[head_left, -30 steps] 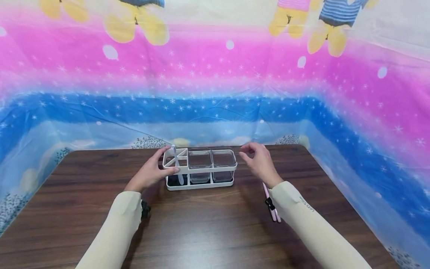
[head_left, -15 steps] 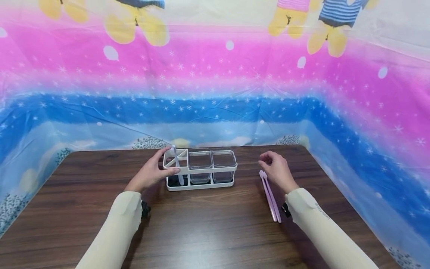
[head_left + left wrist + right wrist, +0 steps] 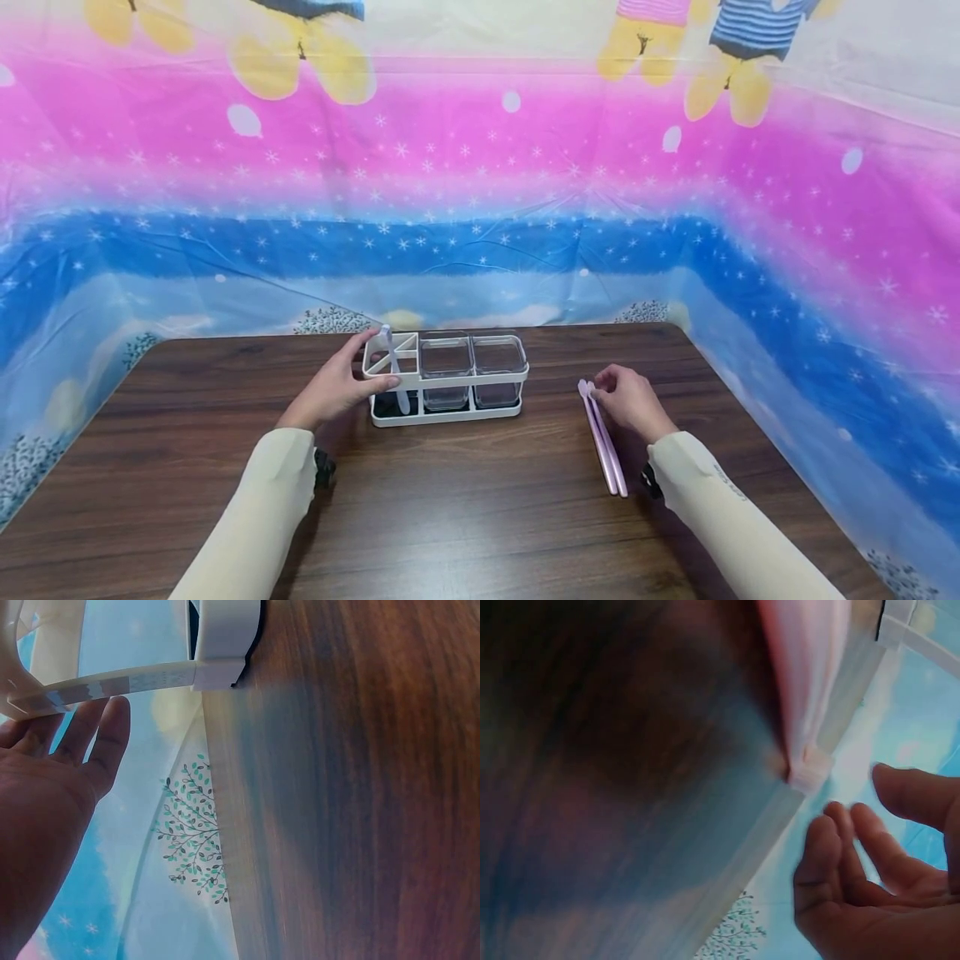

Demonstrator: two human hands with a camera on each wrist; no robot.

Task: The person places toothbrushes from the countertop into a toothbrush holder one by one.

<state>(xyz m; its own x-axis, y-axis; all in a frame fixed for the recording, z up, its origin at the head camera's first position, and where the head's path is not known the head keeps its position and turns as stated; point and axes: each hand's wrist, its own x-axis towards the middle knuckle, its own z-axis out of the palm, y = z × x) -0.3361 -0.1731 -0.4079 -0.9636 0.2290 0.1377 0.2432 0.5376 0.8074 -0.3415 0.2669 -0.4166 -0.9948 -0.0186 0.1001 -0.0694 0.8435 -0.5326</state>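
Note:
A white three-bay rack [image 3: 448, 412] stands on the brown table [image 3: 465, 517]. Its left bay holds a white spoon [image 3: 393, 367]; two clear lidded jars [image 3: 446, 357] fill the other bays. My left hand [image 3: 375, 360] grips the rack's left end, thumb on the front rim and fingers behind. The left wrist view shows the fingers [image 3: 105, 735] against the rim [image 3: 120, 679]. Two pink spoons [image 3: 604, 446] lie on the table to the right. My right hand [image 3: 600, 388] hovers at their far ends; in the right wrist view its loosely curled fingers [image 3: 840, 847] stay just clear of the spoon [image 3: 802, 667].
A bright printed plastic sheet [image 3: 480, 208] walls the table at the back and both sides. The table's right edge [image 3: 757, 433] runs close beside my right arm. Bare wood lies in front of the rack and between my arms.
My right hand has moved from beside the rack's right end to the right and down to the pink spoons' far ends. The left hand and the rack have stayed put.

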